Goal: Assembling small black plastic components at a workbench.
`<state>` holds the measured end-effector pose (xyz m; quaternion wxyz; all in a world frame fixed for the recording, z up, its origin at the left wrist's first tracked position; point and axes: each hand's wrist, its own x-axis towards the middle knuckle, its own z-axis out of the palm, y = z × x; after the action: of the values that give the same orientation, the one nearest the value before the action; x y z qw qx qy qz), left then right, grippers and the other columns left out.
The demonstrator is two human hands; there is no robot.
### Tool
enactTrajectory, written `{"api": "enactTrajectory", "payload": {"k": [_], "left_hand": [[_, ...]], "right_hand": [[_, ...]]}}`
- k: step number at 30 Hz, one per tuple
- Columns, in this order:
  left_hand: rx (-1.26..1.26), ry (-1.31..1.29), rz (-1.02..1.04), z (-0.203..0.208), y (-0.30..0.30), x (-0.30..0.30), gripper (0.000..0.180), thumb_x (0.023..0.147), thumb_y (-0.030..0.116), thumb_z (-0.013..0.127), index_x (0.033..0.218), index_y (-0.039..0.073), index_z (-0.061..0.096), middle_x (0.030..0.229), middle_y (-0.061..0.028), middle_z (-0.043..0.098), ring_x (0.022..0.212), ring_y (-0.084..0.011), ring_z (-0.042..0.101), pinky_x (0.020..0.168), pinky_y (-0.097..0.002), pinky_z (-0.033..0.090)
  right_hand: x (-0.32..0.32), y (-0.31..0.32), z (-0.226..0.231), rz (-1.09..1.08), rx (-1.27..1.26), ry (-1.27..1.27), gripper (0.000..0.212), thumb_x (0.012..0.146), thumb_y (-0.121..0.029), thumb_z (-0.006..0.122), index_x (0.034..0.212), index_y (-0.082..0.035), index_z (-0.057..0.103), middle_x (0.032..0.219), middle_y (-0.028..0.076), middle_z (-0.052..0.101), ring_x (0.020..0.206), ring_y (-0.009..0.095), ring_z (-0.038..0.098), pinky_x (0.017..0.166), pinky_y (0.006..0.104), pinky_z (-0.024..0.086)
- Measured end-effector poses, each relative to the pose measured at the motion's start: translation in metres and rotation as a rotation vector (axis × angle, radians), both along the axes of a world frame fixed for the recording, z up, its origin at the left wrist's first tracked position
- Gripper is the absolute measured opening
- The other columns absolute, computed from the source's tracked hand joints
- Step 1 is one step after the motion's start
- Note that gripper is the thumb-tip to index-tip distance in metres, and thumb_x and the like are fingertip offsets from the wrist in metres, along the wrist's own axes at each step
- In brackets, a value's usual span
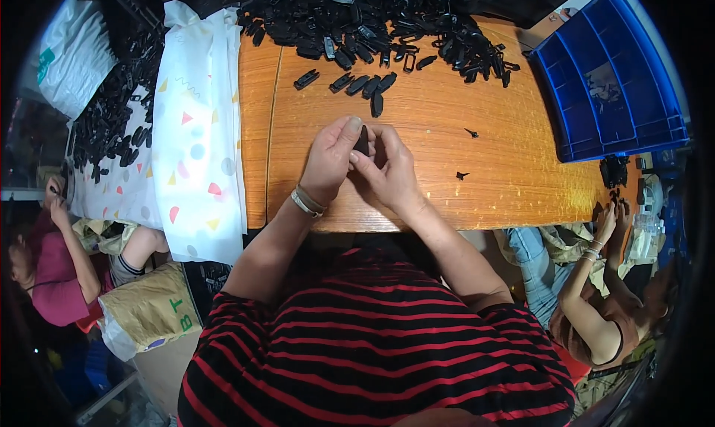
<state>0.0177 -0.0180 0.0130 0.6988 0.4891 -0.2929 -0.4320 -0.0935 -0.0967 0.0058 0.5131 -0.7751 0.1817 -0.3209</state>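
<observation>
Above the near part of the wooden table (432, 211), both my hands come together around one small black plastic part (363, 141). My left hand (325, 161) closes on it from the left, thumb laid along its top end. From the other side my right hand (391, 172) grips it, thumb pressed near its lower end. The fingers cover most of the part, so its full shape is hidden. Just beyond my hands lie several elongated black plastic parts (363, 86). Two tiny black pieces, one farther (471, 133) and one nearer (462, 176), rest to the right.
A big heap of black plastic parts (350, 24) covers the table's far side. At left, a patterned cloth (197, 144) hangs over the edge, beside more black parts (112, 125). A blue crate (611, 77) stands at right. One person sits on each side, hands busy.
</observation>
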Motion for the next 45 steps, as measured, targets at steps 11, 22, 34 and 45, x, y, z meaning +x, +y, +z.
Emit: {"api": "enactTrajectory", "payload": {"k": [11, 22, 34, 45], "left_hand": [[0.565, -1.088, 0.259, 0.006, -0.065, 0.017, 0.033, 0.079, 0.037, 0.074, 0.08, 0.005, 0.065, 0.072, -0.0119, 0.066, 0.066, -0.0249, 0.063, 0.061, -0.0369, 0.049], [0.534, -1.269, 0.264, -0.005, -0.074, 0.014, 0.02, 0.081, 0.025, 0.07, 0.084, 0.006, 0.064, 0.088, -0.0114, 0.066, 0.081, -0.0309, 0.064, 0.067, -0.0428, 0.05], [0.353, -1.296, 0.256, -0.018, -0.059, 0.007, 0.016, 0.082, 0.012, 0.068, 0.096, 0.006, 0.065, 0.096, -0.0112, 0.063, 0.082, -0.0306, 0.064, 0.069, -0.0393, 0.051], [0.253, -0.286, 0.081, -0.006, -0.045, 0.009, 0.02, 0.087, 0.011, 0.067, 0.104, 0.002, 0.063, 0.08, -0.0023, 0.064, 0.068, -0.0076, 0.059, 0.057, -0.0199, 0.045]], "right_hand": [[0.017, -0.176, 0.006, -0.32, -0.553, 0.407, 0.02, 0.085, -0.017, 0.066, 0.094, 0.0, 0.068, 0.092, 0.019, 0.067, 0.081, 0.034, 0.067, 0.072, 0.0425, 0.052], [0.019, -0.173, 0.011, -0.104, -0.81, 0.652, 0.018, 0.073, -0.004, 0.07, 0.09, -0.001, 0.063, 0.1, 0.02, 0.059, 0.085, 0.04, 0.063, 0.074, 0.0441, 0.052], [-0.043, -0.117, -0.001, -0.108, -0.839, 0.231, 0.029, 0.073, 0.009, 0.062, 0.1, -0.002, 0.065, 0.095, 0.013, 0.064, 0.09, 0.032, 0.061, 0.078, 0.0397, 0.051], [-0.037, -0.091, 0.02, -0.194, -0.587, 0.79, 0.023, 0.082, -0.016, 0.07, 0.097, 0.002, 0.064, 0.093, 0.02, 0.065, 0.076, 0.036, 0.065, 0.068, 0.0426, 0.052]]}}
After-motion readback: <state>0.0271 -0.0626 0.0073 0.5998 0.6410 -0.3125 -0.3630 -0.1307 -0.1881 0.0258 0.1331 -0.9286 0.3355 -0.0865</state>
